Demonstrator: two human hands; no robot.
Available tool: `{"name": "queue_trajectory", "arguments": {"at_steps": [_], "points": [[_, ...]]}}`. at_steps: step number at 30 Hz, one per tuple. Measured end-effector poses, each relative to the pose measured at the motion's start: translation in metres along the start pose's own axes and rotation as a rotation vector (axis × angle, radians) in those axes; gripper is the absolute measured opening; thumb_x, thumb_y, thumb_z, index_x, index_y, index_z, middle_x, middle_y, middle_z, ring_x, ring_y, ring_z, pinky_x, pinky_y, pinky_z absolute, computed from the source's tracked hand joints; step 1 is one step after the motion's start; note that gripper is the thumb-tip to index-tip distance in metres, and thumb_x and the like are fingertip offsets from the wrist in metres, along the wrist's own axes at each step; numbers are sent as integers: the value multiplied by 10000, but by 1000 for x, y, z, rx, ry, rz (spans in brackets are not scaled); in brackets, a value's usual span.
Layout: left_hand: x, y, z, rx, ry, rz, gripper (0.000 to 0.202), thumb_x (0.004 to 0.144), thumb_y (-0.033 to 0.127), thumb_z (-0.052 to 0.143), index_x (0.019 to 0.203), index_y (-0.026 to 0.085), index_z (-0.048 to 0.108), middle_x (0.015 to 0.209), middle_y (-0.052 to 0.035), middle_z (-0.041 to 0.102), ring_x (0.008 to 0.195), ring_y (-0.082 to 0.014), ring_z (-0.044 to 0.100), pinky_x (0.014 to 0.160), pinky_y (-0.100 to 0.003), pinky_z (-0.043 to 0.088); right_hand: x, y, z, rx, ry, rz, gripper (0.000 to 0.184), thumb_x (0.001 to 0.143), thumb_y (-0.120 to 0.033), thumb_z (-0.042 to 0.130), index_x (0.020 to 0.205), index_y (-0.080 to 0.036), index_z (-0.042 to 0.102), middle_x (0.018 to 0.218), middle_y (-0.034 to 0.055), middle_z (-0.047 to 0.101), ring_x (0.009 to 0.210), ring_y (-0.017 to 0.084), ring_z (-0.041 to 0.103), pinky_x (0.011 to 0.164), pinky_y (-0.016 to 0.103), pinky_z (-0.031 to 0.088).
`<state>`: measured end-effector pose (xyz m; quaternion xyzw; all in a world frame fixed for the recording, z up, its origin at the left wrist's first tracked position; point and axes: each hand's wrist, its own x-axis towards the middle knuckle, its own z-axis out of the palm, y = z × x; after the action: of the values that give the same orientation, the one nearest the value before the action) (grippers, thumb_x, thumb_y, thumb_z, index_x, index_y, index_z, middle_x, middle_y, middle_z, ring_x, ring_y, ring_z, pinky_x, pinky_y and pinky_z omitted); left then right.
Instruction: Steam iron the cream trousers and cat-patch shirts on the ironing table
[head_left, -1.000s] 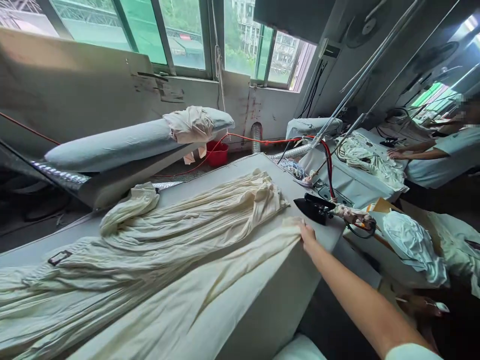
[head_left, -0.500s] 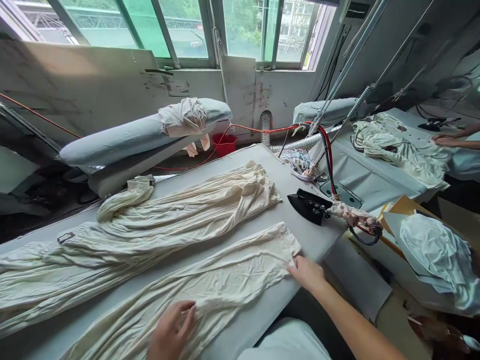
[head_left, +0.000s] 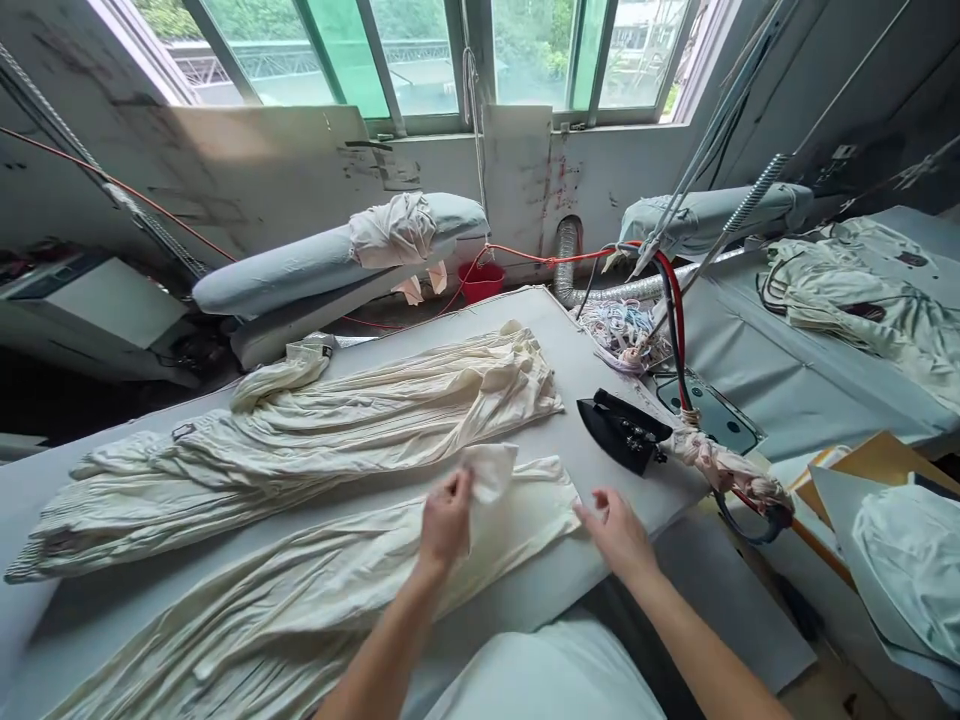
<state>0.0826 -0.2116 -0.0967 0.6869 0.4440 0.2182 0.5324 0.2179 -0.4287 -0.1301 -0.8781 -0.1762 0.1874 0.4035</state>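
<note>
A long cream garment (head_left: 315, 590) lies crumpled along the near side of the grey ironing table (head_left: 637, 495). My left hand (head_left: 444, 520) pinches its hem and lifts a corner of the cloth off the table. My right hand (head_left: 616, 530) holds the other end of the same hem near the table's right edge, fingers curled on the fabric. A second cream garment (head_left: 337, 425) lies bunched along the far side of the table. A black iron (head_left: 622, 432) rests flat just beyond my right hand.
A cloth-wrapped iron handle and red hose (head_left: 675, 310) run off the table's right corner. A padded sleeve board (head_left: 300, 270) with a rag stands behind. Another ironing table (head_left: 787, 370) with cream garments is at the right; a red bucket (head_left: 480, 282) sits below the window.
My left hand moved up from the middle of the near garment to its hem and lifted a corner. My right hand stayed at the hem. The view has shifted left.
</note>
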Motion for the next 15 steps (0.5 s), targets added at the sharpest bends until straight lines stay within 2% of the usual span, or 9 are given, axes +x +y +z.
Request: {"name": "queue_trajectory", "arguments": {"at_steps": [2,3,5,7,9,11,13,15], "points": [[11,-20,-20,-236,108,-269,519,623,692,684,666,180,609,574,-4,568,561,-152,499,543,-261,382,-2,29,10,-144,-20,-18,327,859,-525,555,960,-228,646,1018,82,666,930,249,640,785,348,479],[13,-29,-29,-316,150,-361,537,548,674,740,708,173,629,583,-3,583,557,-154,510,535,-265,394,2,35,15,-144,-34,-59,319,880,-518,522,927,-231,653,1029,81,664,904,239,640,781,346,476],[14,-37,-39,-406,192,-419,579,449,612,820,779,168,649,619,4,609,574,-153,539,543,-264,417,19,30,26,-57,-25,-149,358,888,-546,488,862,-224,641,1005,81,664,800,211,628,765,342,481],[14,-34,-37,-448,172,-398,582,402,576,853,756,173,624,635,11,609,588,-148,552,563,-265,436,45,10,33,87,-73,-160,405,859,-605,498,816,-215,599,887,63,665,660,181,602,700,328,488],[16,-22,-25,-482,127,-388,584,372,563,866,715,174,596,640,8,608,588,-144,549,578,-271,446,70,-14,37,199,-256,-95,424,826,-637,516,781,-216,548,688,16,626,503,158,552,561,303,461],[17,-8,-6,-493,90,-329,557,410,549,860,729,162,618,674,-8,631,615,-147,556,608,-273,450,83,-33,36,256,-437,-30,428,808,-647,528,791,-219,528,531,-29,558,390,153,502,430,274,389],[11,5,20,-397,52,-169,434,559,521,810,746,162,650,693,-12,639,650,-148,560,640,-270,444,81,-43,31,299,-455,-25,454,799,-648,559,891,-203,570,516,-28,577,389,171,538,392,260,388],[-6,13,49,-183,3,29,256,713,432,728,719,184,663,695,-15,639,687,-160,573,670,-282,448,69,-42,23,354,-366,-28,563,817,-664,557,1104,-182,604,648,22,677,474,200,625,433,282,475]]}}
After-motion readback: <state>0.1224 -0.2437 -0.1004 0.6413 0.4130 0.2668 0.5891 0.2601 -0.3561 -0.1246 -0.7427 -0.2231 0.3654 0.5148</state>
